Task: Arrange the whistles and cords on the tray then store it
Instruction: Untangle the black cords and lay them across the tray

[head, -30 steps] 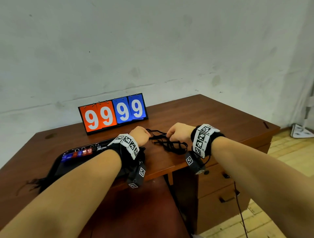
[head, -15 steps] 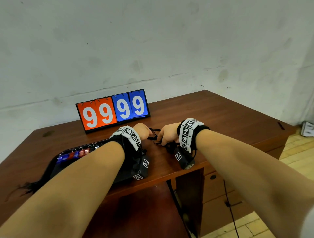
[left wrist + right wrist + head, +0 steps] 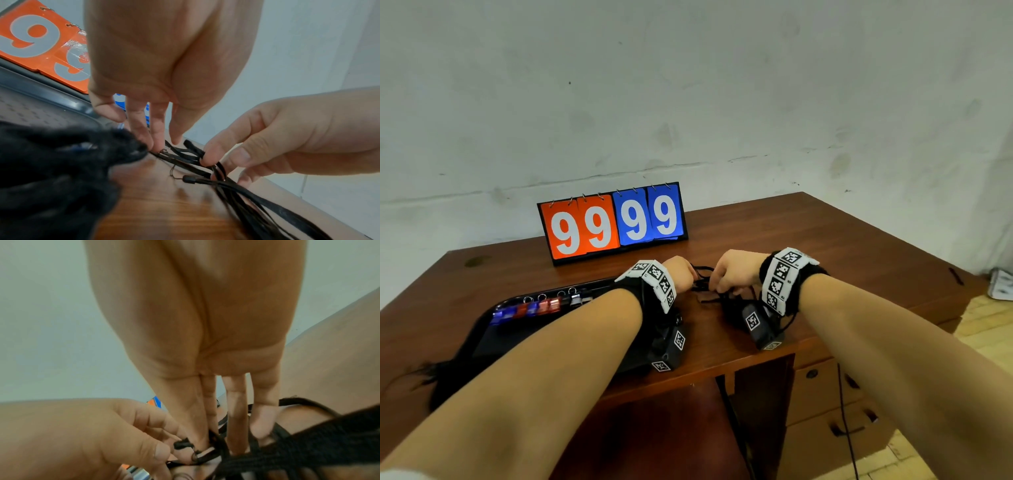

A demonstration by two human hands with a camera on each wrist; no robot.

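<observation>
A bundle of black cords (image 3: 703, 282) lies on the wooden desk (image 3: 825, 260), just right of the black tray (image 3: 482, 329). Several blue, red and silver whistles (image 3: 534, 306) stand in a row along the tray's far side. My left hand (image 3: 683, 274) pinches one cord end between thumb and forefinger (image 3: 164, 451). My right hand (image 3: 727, 275) faces it closely and pinches several cords (image 3: 236, 186) with its fingertips (image 3: 205, 160). In the right wrist view my right fingers (image 3: 234, 426) point down into the cords (image 3: 308, 451). The tray's rim (image 3: 68, 99) shows beside my left hand (image 3: 164, 144).
A flip scoreboard (image 3: 613, 221) reading 99 99 stands at the back of the desk against the wall. More black cord ends (image 3: 421, 373) trail off the tray's left end. The desk's front edge is close under my wrists, with drawers (image 3: 825, 394) below on the right.
My hands have drawn closer together, so the cords stretched between them a second ago are now bunched between the fingertips. The view has shifted slightly right.
</observation>
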